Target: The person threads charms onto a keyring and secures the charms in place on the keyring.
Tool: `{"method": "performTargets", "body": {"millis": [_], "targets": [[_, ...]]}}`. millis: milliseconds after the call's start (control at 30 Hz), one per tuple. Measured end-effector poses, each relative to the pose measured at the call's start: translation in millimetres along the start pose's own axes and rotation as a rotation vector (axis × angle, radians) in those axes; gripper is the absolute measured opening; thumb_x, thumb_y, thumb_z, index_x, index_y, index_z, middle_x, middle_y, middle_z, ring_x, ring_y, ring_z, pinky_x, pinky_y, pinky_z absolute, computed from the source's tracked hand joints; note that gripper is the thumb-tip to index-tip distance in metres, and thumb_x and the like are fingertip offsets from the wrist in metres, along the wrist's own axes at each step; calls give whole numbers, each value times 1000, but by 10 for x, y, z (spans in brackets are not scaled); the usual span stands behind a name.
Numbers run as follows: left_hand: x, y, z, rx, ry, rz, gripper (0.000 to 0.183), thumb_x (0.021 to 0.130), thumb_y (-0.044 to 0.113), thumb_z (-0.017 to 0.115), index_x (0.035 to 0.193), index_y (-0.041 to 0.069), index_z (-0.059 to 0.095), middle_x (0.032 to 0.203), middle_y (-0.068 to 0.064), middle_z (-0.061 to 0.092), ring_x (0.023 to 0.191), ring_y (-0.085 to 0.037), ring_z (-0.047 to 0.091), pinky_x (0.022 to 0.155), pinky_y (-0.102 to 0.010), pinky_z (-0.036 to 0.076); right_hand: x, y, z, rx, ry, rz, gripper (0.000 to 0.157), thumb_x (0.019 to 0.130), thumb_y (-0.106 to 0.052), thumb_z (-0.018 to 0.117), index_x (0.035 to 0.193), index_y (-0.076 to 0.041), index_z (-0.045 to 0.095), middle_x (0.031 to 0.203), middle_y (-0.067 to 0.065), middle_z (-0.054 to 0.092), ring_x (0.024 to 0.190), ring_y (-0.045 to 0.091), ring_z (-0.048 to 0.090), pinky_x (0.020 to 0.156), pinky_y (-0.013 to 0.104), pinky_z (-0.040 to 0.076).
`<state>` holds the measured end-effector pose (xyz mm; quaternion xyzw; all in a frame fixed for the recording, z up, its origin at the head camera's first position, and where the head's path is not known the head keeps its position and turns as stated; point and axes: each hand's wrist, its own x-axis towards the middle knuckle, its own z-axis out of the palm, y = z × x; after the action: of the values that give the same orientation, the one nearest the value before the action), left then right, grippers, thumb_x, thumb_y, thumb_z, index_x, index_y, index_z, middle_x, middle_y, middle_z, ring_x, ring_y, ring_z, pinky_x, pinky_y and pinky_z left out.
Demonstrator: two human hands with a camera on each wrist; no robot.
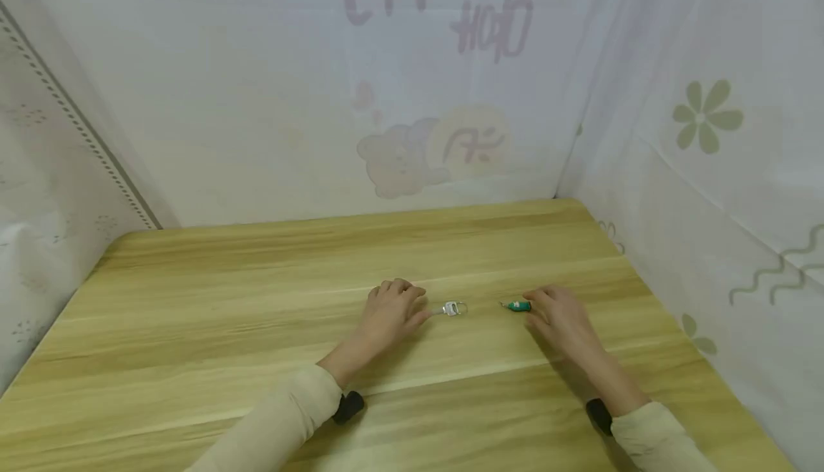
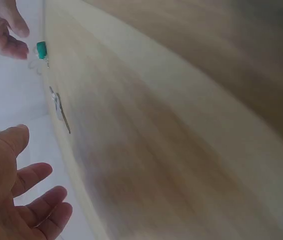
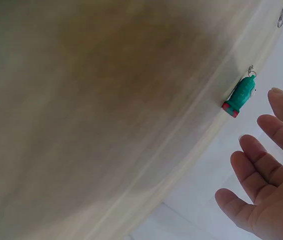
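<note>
Nearest, from seven and five o'clock, come two cream fabric sleeves (image 1: 264, 422), a small black block (image 1: 350, 408) under each wrist. Beyond the cuffs, the left hand (image 1: 391, 315) has its fingers loosely parted and grasps nothing; the right hand (image 1: 563, 320) is likewise released, fingers slightly bent and spread.

Between them, on a pale yellow-brown tabletop (image 1: 257, 357) with long streaked wood grain and rounded far corners, lie two small items. At three o'clock from the left hand is a flat silver metal key-like piece (image 1: 450, 309), its narrow tip near the thumb, its wire loop pointing to three. At nine o'clock from the right hand is a rounded green charm (image 1: 518, 307) with red spots at its blunt end and a metal ring and links at its narrow end, aimed at the loop; the head view shows fingers just beside it.

Farthest, at twelve, hangs a whitish cloth (image 1: 257, 100) printed with a faint bear (image 1: 399, 161); at two, a green flower print (image 1: 707, 116).
</note>
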<state>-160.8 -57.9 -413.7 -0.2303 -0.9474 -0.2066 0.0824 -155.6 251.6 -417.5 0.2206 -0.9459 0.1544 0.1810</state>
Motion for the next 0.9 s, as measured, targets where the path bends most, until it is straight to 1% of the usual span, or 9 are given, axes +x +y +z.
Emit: {"method": "performTargets", "body": {"millis": [67,167,233,300,433,533,633,767,900], "targets": [[28,26,30,-49,5,5,36,87,34,66,112,8,65,111,-14,61,101,-33,55,84,-50,46,16,-14,7,8,-24,13,34,70,-6,81,100,0,67,93,16,66,86,32,61,70,43,51],[71,57,65,-94,12,3,33,87,32,66,109,8,66,108,-13,62,98,-32,56,79,-46,47,31,-22,12,31,-42,24,32,71,-4,80,99,0,67,95,17,65,88,33,60,71,43,51],[99,78,79,-116,-1,-8,32,87,31,66,109,8,66,107,-12,63,96,-30,56,76,-44,47,41,-25,15,45,-50,27,30,71,-3,79,99,0,67,96,17,65,89,33,60,72,43,51],[124,97,92,-121,-30,-23,31,88,31,65,109,9,65,105,-10,63,94,-28,56,75,-42,46,52,-25,21,61,-60,29,29,72,-3,79,98,0,67,97,17,65,90,33,60,73,44,51],[176,131,129,-133,-89,-54,31,88,31,65,111,9,64,105,-8,63,94,-26,57,78,-42,46,74,-20,39,81,-95,50,28,73,-3,78,98,0,67,98,17,65,92,34,59,76,45,51],[221,156,160,-141,-107,-64,31,88,30,66,112,10,64,106,-8,63,95,-26,57,81,-42,46,88,-15,51,83,-121,76,27,74,-4,77,99,0,67,100,17,65,94,34,58,78,45,50],[264,183,185,-149,-113,-74,31,87,30,67,111,11,64,104,-7,63,94,-25,57,80,-41,45,103,-11,65,83,-137,96,26,74,-4,77,98,-1,67,100,16,65,95,34,57,79,46,48],[311,219,202,-165,-135,-93,32,87,31,67,111,10,64,105,-7,62,95,-24,57,80,-41,44,141,-6,93,80,-144,90,25,74,-5,77,97,-2,68,98,14,66,93,33,58,80,47,47],[355,249,235,-184,-162,-106,32,88,31,66,112,10,64,105,-6,61,94,-23,56,80,-38,42,183,-6,125,64,-134,67,23,73,-5,78,94,-3,69,94,12,66,88,31,59,78,45,48]]}}
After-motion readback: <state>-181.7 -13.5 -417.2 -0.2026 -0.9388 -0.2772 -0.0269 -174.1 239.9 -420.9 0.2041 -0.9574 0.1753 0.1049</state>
